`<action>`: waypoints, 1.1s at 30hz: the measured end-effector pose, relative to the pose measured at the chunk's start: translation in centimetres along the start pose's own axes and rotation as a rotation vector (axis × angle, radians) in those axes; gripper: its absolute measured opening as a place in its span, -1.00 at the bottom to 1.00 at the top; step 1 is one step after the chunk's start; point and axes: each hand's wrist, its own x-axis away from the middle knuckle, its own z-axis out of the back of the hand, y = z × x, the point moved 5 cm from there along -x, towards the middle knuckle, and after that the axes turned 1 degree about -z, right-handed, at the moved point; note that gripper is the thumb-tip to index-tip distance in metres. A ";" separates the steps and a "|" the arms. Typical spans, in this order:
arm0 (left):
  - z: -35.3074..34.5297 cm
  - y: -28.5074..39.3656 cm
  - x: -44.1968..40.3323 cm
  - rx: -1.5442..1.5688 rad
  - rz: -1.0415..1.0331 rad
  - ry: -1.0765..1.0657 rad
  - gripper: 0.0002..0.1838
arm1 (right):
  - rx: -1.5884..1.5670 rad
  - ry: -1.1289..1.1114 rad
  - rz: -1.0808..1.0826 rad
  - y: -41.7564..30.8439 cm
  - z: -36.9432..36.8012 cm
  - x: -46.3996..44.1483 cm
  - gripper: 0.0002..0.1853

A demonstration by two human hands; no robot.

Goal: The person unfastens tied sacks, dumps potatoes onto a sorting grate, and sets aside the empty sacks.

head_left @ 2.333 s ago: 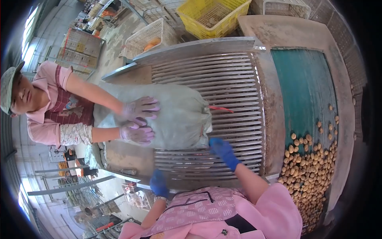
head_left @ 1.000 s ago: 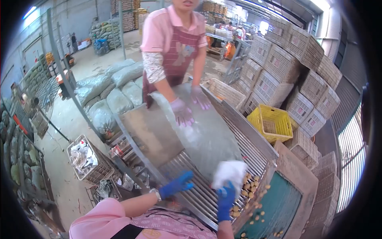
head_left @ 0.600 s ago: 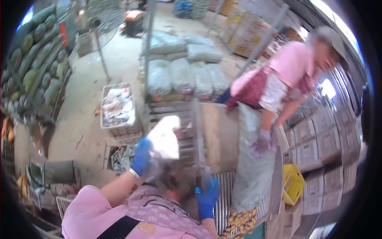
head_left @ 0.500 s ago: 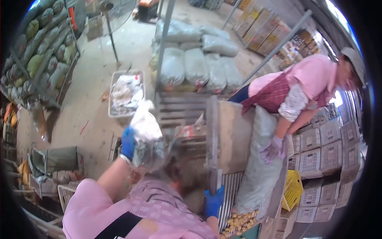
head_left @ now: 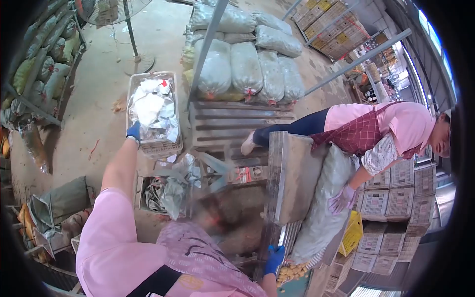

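My left hand (head_left: 133, 131), in a blue glove, reaches to the near left rim of a white plastic crate (head_left: 170, 148). Crumpled white sheeting (head_left: 148, 110) fills the crate and lies against the hand; its fingers are too small and covered to read. My right hand (head_left: 273, 260), also blue-gloved, is wrapped round the metal side edge (head_left: 281, 236) of a slatted sorting chute. Beside it, small round tan produce (head_left: 291, 273), perhaps potatoes, lies at the chute's lower end. A full pale sack (head_left: 319, 208) slopes along the chute, with a co-worker's gloved hand (head_left: 342, 199) resting on it.
A co-worker (head_left: 376, 128) leans in from the right. Stacked sacks (head_left: 232, 64) stand behind a slatted pallet (head_left: 232, 121). A box of crumpled bags (head_left: 168, 193) sits near my left side. Stacked crates (head_left: 386, 203) and a yellow crate (head_left: 352, 232) are at the right.
My left hand has moved forward and left, from holding the white sheeting in the air to the crate, where white sheeting now lies. My right hand stays on the chute edge.
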 end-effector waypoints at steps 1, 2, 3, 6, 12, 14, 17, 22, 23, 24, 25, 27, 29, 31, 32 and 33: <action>-0.3 0.8 2.6 -0.045 -0.126 0.020 -0.55 | 0.011 0.031 0.021 0.5 -0.3 -0.1 -0.65; -0.7 0.6 5.4 -0.092 -0.258 0.034 -0.53 | 0.039 0.030 0.055 0.8 -0.2 -0.1 -0.65; -1.8 -1.4 5.4 0.125 -0.466 -0.083 -0.58 | 0.065 0.034 0.079 -0.2 0.0 0.0 -0.64; -5.1 -5.1 15.4 -0.188 -0.894 -0.277 -0.50 | 0.209 0.085 0.016 -0.5 -0.1 0.1 -0.60; -12.9 -11.5 48.5 -0.303 -0.878 -1.130 -0.63 | 0.131 0.013 0.039 -1.8 0.5 -0.3 -0.67; -14.5 -13.2 58.0 -0.309 -0.802 -1.406 -0.70 | 0.201 0.093 0.054 -4.5 1.9 0.1 -0.69; -18.3 -13.7 68.6 -0.322 -1.087 -1.741 -0.69 | 0.157 0.063 0.020 -2.7 1.2 -1.1 -0.70; -26.1 -18.6 75.1 -0.375 -1.131 -1.590 -0.70 | -0.122 -0.073 0.125 0.0 1.0 -0.3 -0.63; -27.5 -19.8 75.7 -0.397 -1.203 -1.537 -0.70 | -0.217 -0.133 0.164 1.0 1.4 -0.4 -0.59; -28.8 -21.2 76.4 -0.413 -1.279 -1.481 -0.71 | -0.233 -0.073 0.259 2.5 2.3 -0.4 -0.61; -29.0 -22.9 76.6 -0.532 -1.455 -1.313 -0.71 | -0.248 -0.010 0.355 4.4 3.2 -0.3 -0.62; -28.8 -23.8 77.4 -0.705 -1.629 -1.174 -0.72 | -0.059 -0.048 0.411 9.9 4.0 -1.2 -0.61; -28.8 -24.3 78.3 -0.689 -1.756 -1.025 -0.71 | 0.333 -0.271 0.323 18.1 3.3 -1.9 -0.54; -28.5 -24.4 78.4 -0.776 -1.781 -1.013 -0.72 | 0.383 -0.037 0.370 22.7 5.5 -1.1 -0.59; -28.7 -24.6 78.9 -0.799 -1.789 -1.003 -0.72 | 0.422 0.090 0.398 24.9 7.4 -1.7 -0.61; -28.6 -24.7 79.1 -0.836 -1.782 -0.989 -0.72 | 0.347 0.012 0.310 27.1 8.4 -2.7 -0.62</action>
